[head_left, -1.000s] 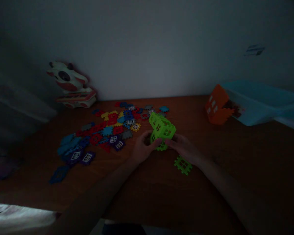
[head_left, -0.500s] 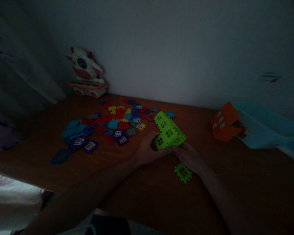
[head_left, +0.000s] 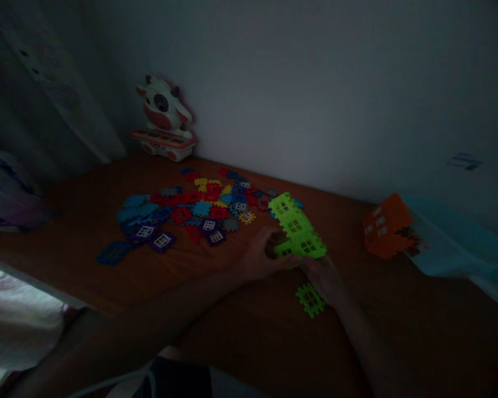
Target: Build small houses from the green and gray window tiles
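- The left hand [head_left: 257, 258] is gripping a green windowed structure [head_left: 295, 225] over the desk [head_left: 240, 337], thumb and fingers curling partly open around its lower left.
- The right hand [head_left: 326, 281] is holding its lower right edge, fingertips partly hidden.
- Several green panels are already interlocking; one loose green panel [head_left: 310, 299] is lying unattached nearby.
- Coloured pieces [head_left: 201, 208] are lying loose beyond.
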`<action>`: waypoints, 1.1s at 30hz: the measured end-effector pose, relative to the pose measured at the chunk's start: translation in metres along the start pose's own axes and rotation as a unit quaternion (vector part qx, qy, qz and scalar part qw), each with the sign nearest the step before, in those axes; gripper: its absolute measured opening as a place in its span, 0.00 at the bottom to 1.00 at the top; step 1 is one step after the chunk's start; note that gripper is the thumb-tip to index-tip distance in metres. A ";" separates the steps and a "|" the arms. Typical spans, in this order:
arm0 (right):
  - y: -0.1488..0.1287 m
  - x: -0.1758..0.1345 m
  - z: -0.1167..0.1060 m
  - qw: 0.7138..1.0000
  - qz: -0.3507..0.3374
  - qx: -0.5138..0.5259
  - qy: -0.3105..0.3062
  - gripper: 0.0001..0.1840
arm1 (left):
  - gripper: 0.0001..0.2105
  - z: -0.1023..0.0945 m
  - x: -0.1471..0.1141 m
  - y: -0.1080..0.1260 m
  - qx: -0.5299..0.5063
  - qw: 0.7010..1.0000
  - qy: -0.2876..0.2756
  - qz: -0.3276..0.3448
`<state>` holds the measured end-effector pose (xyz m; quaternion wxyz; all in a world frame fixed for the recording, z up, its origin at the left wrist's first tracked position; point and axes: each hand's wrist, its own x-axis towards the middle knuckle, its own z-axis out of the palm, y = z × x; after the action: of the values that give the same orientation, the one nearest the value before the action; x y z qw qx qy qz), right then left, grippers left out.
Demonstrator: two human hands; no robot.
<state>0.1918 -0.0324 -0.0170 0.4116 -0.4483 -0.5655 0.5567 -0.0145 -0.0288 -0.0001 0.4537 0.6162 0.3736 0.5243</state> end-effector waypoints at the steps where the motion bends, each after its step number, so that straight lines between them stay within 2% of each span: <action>1: 0.000 0.000 0.001 1.000 0.000 0.020 0.011 0.25 | 0.29 0.000 0.002 0.000 -0.050 0.998 -0.001 -0.046; 3: -0.001 0.000 0.003 0.998 0.002 0.055 0.028 0.27 | 0.27 0.000 0.006 -0.002 -0.144 0.983 -0.015 -0.109; 7: -0.007 -0.004 0.006 0.997 -0.001 0.066 0.037 0.33 | 0.24 -0.003 0.010 -0.008 -0.252 0.957 -0.007 -0.140; 11: -0.005 -0.012 0.001 0.995 0.017 0.089 0.046 0.35 | 0.28 0.001 0.008 -0.011 -0.342 0.921 -0.010 -0.188; 16: 0.003 -0.019 -0.003 0.998 0.012 0.039 0.040 0.41 | 0.26 0.007 0.005 -0.007 -0.363 0.913 0.045 -0.182; 20: 0.003 -0.018 0.001 0.999 -0.025 0.041 0.021 0.44 | 0.29 0.001 0.008 0.002 -0.439 0.875 0.043 -0.197; 23: -0.002 -0.015 0.006 0.998 -0.038 0.045 -0.003 0.41 | 0.33 -0.009 0.014 0.008 -0.482 0.840 0.069 -0.238; 25: -0.006 -0.015 0.008 0.999 -0.033 0.031 -0.006 0.37 | 0.35 -0.015 0.017 0.009 -0.497 0.828 0.083 -0.246; 29: -0.013 -0.016 0.011 0.999 -0.029 -0.009 0.016 0.30 | 0.37 -0.016 0.017 0.008 -0.496 0.830 0.076 -0.244; 33: -0.017 -0.018 0.013 0.998 -0.025 -0.053 0.015 0.26 | 0.36 -0.014 0.016 0.003 -0.473 0.839 0.100 -0.250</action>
<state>0.1828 -0.0529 -0.0001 0.4098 -0.4631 -0.5991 0.5087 -0.0258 -0.0128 0.0082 0.7656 0.1567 0.2653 0.5647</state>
